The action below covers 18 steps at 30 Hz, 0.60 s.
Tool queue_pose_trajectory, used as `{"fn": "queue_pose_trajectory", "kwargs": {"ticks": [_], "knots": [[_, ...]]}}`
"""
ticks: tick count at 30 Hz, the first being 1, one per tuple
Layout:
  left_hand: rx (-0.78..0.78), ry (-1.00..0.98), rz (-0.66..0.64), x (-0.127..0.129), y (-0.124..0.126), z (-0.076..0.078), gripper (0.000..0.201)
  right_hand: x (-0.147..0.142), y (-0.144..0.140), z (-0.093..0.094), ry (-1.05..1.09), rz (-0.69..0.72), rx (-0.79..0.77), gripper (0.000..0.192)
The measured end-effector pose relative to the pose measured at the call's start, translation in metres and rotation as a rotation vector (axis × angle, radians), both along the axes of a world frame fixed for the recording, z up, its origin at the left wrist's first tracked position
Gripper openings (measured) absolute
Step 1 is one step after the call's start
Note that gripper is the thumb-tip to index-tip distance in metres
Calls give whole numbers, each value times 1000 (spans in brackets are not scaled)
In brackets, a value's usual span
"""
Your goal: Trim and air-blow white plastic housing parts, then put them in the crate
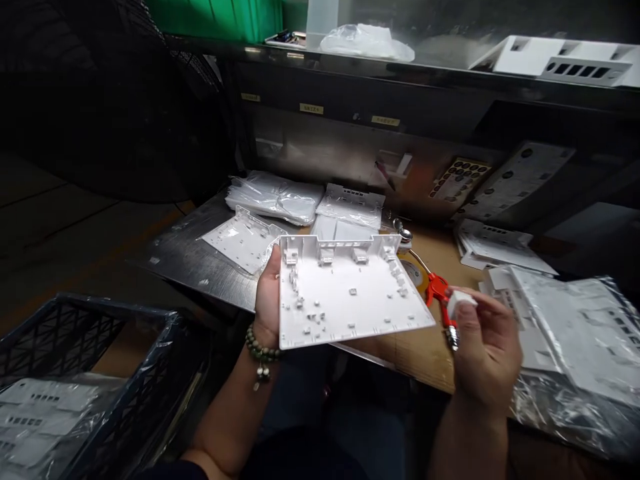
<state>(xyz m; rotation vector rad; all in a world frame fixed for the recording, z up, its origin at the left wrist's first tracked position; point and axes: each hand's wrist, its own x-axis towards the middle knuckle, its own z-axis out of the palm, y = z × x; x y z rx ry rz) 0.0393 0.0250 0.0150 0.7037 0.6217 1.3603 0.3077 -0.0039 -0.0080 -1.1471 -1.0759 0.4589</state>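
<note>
A white plastic housing panel [345, 293], with clips and small posts on its inner face, is held up over the bench's front edge. My left hand [269, 300] grips it by its left side, the fingers hidden behind it. To the right of the panel, my right hand [485, 340] pinches a small white block [461, 303] between thumb and fingers. What the block is made of, I cannot make out. Just behind it, on the bench, lies a red air blow gun [439, 288] with a metal nozzle; it appears apart from the fingers.
Behind the panel are bagged white sheets [275, 197] and another panel [243, 239]. Wrapped panels [575, 327] lie at the right. A dark crate [165, 327] with bagged panels stands at lower left. Overhead runs a shelf [240, 48] with a green bin [220, 19].
</note>
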Motion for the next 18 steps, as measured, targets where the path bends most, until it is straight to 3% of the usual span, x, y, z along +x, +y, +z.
{"fn": "queue_pose_trajectory", "kwargs": {"ticks": [2, 5, 7, 11, 18], "knots": [[-35, -60, -16, 3, 3, 3, 77, -18, -14, 12, -154, 78, 55, 19], [-73, -107, -42, 9, 5, 6, 73, -56, -34, 31, -394, 420, 61, 29], [-75, -119, -50, 14, 4, 10, 68, -80, -41, 39, -515, 548, 96, 28], [-92, -162, -57, 21, 2, 19, 63, -108, -44, 43, -679, 569, 224, 16], [-115, -237, -4, 23, 3, 20, 56, -99, -43, 38, -773, 573, 245, 19]]}}
